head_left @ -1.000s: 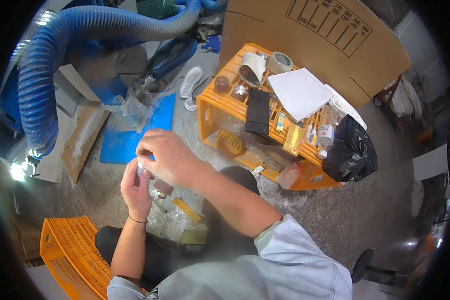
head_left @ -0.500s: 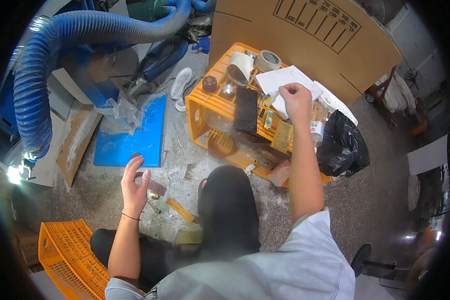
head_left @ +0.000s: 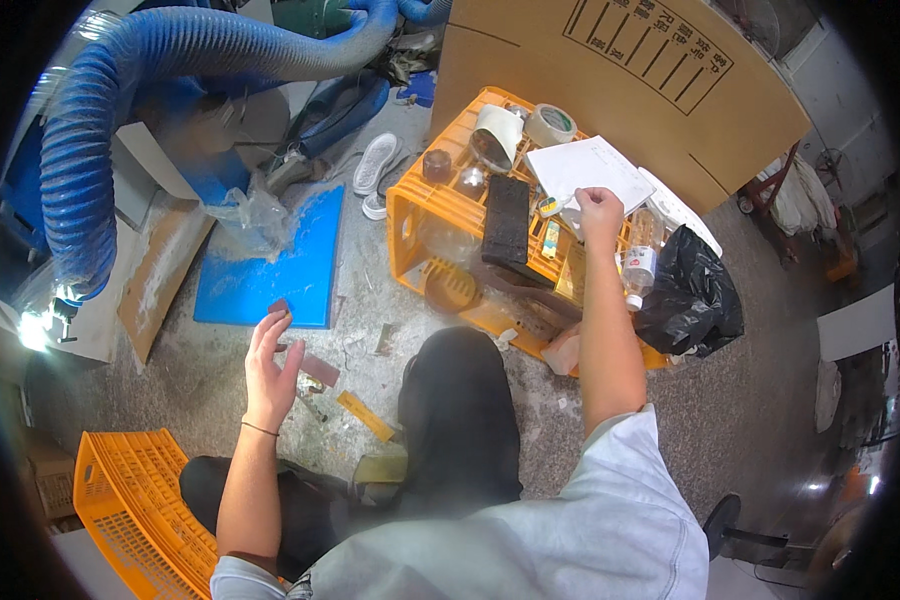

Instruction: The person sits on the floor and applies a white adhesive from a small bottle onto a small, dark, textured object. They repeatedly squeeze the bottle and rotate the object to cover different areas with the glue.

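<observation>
My right hand (head_left: 600,212) is closed in a pinch over the top of an orange crate (head_left: 406,200), at the near edge of a white paper sheet (head_left: 580,168). What its fingertips hold, if anything, I cannot make out. Left of it, a dark block (head_left: 506,218) and a small yellow-green tube (head_left: 551,238) rest on the crate. Low over the floor, my left hand (head_left: 270,372) has its thumb and fingers apart. A reddish-brown strip (head_left: 320,370) shows by its thumb, and a small brown piece (head_left: 279,306) at its fingertips; whether they touch is unclear.
A tape roll (head_left: 551,125), plastic bottle (head_left: 641,258) and black bag (head_left: 692,295) are on or beside the crate. A blue board (head_left: 270,290) and yellow strip (head_left: 366,416) lie on the floor. A blue hose (head_left: 75,200) arches at left; a second orange crate (head_left: 135,500) stands near left.
My right hand has come slightly nearer me, off the paper's middle, still pinched. The bottle beside that arm shows more fully. My left hand stays nearly in place; the whole view has shifted slightly.
</observation>
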Motion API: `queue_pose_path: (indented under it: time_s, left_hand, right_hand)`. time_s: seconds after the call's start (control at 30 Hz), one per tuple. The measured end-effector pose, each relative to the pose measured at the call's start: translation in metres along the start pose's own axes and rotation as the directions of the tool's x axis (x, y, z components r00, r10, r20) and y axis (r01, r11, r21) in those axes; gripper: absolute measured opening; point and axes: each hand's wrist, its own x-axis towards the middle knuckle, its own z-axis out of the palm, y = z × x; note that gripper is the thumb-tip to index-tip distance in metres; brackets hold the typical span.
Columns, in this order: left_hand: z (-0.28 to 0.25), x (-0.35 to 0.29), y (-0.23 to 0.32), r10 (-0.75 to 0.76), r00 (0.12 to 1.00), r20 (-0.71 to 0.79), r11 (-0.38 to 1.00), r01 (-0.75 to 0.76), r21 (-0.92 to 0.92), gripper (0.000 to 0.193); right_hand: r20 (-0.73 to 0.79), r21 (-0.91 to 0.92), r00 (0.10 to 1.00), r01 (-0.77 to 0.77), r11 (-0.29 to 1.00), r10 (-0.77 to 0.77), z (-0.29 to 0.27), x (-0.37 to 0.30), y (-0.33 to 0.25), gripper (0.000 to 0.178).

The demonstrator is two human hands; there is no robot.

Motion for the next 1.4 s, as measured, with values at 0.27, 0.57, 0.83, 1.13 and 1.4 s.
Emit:
queue_pose_path:
  time_s: [0.27, 0.57, 0.83, 1.13, 1.4]
  left_hand:
    - [-0.005, -0.002, 0.001, -0.021, 0.999, 0.034, 0.998, 0.019, 0.056, 0.037]
    - [-0.004, -0.003, 0.000, -0.042, 0.996, 0.076, 0.997, 0.037, 0.072, 0.039]
    - [-0.005, -0.002, -0.001, -0.039, 0.994, 0.099, 0.996, 0.030, 0.088, 0.040]
    - [-0.007, -0.003, 0.002, -0.015, 0.996, 0.092, 0.996, 0.007, 0.085, 0.038]
    - [-0.012, -0.004, 0.002, -0.056, 0.994, 0.099, 0.994, 0.046, 0.101, 0.040]
  right_hand:
    - [0.004, 0.117, 1.000, -0.030, 0.993, 0.030, 0.000, 0.005, 0.001, 0.019]
    - [0.054, 0.077, 0.997, 0.054, 0.996, -0.058, 0.006, -0.008, -0.020, 0.016]
    - [0.063, 0.071, 0.998, -0.006, 0.997, 0.001, 0.010, 0.006, -0.010, 0.020]
    - [0.094, 0.088, 0.996, -0.018, 0.996, 0.010, 0.007, 0.001, -0.012, 0.023]
    - [0.011, 0.130, 0.999, 0.048, 0.990, -0.049, -0.006, 0.026, -0.029, 0.016]
